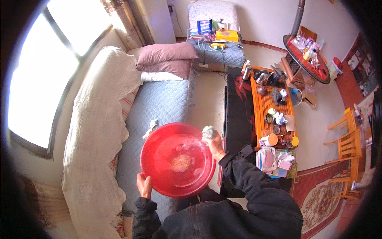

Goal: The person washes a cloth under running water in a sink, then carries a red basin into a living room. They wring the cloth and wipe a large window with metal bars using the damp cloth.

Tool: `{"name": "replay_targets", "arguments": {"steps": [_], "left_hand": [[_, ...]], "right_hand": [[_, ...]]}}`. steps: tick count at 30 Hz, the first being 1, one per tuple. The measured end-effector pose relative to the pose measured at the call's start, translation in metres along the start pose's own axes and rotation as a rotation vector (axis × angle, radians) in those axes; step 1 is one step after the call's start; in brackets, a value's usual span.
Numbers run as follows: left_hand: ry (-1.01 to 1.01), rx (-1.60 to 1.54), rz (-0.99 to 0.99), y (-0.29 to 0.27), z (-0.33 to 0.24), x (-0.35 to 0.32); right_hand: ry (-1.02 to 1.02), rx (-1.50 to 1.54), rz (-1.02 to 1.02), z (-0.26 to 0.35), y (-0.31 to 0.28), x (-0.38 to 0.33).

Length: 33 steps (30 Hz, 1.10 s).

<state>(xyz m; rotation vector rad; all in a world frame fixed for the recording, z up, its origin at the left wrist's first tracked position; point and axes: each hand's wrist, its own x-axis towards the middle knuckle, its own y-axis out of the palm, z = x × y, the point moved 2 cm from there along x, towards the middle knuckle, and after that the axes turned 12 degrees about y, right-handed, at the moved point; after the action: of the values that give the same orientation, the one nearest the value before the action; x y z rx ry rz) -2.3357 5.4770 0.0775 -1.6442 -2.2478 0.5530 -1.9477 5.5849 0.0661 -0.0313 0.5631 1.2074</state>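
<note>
A large red plastic basin (159,159) is in front of my body, with a yellowish pattern visible at its bottom. My left hand (144,185) grips its rim at the lower left, thumb on the near side. At the upper right edge of the basin, my right hand (215,147) is closed around a crumpled whitish-grey cloth (208,132). Whether that hand also bears on the rim is hard to make out. Beyond the basin's left side, a small crumpled white cloth or tissue (150,128) lies on the blue quilted cover.
To the left runs a sofa with a blue quilted cover (159,101) and mauve pillows (167,55). A black table (238,115) with a wooden tea tray (258,107), teaware and packages stands close on the right. Wooden chairs (348,143) and a patterned rug (318,203) lie farther right.
</note>
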Motion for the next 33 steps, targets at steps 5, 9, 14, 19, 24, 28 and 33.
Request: {"name": "replay_targets", "arguments": {"steps": [5,9,14,19,24,28,33], "left_hand": [[-0.083,0.080,0.255,0.084,-0.002,0.117],[0.101,0.165,0.370,0.161,-0.019,0.196],[0.214,0.169,0.525,0.254,-0.044,0.264],[0.256,0.252,0.623,0.356,-0.057,0.302],[-0.071,0.035,0.790,0.466,-0.034,0.320],[-0.050,-0.032,0.853,0.542,-0.012,0.318],[-0.102,-0.099,0.866,0.599,-0.006,0.308]], "right_hand": [[-0.103,0.014,-0.191,0.014,-0.034,0.073],[-0.037,0.019,-0.397,0.027,-0.065,0.125],[-0.011,0.050,-0.499,0.026,-0.115,0.182],[0.043,0.131,-0.555,0.020,-0.174,0.254],[0.069,0.253,-0.663,0.018,-0.234,0.311],[0.034,0.206,-0.656,0.023,-0.281,0.342],[0.060,0.013,-0.725,0.026,-0.326,0.365]]}}
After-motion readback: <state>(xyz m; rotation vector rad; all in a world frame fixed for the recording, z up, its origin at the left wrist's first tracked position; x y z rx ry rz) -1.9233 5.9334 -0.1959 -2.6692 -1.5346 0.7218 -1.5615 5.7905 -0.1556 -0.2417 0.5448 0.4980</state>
